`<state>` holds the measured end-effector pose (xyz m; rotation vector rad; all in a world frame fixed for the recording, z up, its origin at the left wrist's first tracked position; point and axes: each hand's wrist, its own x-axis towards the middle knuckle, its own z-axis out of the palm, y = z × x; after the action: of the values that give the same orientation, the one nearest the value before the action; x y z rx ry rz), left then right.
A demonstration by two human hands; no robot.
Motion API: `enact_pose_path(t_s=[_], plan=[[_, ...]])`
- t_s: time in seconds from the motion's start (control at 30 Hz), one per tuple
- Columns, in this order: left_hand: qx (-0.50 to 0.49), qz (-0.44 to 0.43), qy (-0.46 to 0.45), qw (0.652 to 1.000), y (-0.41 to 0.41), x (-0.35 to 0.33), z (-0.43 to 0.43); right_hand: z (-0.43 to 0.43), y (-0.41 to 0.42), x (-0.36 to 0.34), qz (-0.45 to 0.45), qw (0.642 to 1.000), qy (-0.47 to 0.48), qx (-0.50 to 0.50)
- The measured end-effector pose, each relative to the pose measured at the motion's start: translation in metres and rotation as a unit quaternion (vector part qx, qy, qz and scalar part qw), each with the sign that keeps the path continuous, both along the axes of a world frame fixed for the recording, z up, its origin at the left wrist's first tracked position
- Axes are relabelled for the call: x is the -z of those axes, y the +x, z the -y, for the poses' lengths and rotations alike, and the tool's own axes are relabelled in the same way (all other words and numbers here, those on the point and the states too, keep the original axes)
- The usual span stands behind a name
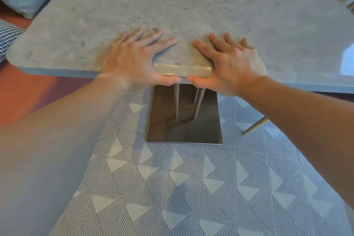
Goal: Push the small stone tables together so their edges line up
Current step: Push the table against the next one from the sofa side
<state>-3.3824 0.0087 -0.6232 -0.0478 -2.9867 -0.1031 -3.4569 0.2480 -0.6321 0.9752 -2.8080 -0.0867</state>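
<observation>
While pressing one tabletop (191, 5), left hand (132, 57) and right hand (229, 61) lie flat.

The left forearm (76, 120), entering from 8 o'clock, and the right forearm (298, 109), from 4 o'clock, are bare. The left hand (132, 59) and right hand (231, 63) are bare too; knuckles and tendons stand out on the right one.
</observation>
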Motion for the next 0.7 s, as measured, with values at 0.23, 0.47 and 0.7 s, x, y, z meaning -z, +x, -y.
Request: enact_pose_path(t_s=[0.23, 0.47, 0.7], plan=[[0.009, -0.013, 0.005, 1.0, -0.003, 0.002, 0.008, 0.007, 0.004, -0.002, 0.003, 1.0, -0.004, 0.017], [0.016, -0.01, 0.006, 1.0, -0.007, 0.003, 0.012, 0.009, 0.003, -0.003, 0.005, 1.0, -0.008, 0.024], [0.016, -0.022, 0.006, 1.0, -0.011, 0.005, 0.019, 0.015, 0.001, -0.004, 0.006, 1.0, -0.002, 0.022]])
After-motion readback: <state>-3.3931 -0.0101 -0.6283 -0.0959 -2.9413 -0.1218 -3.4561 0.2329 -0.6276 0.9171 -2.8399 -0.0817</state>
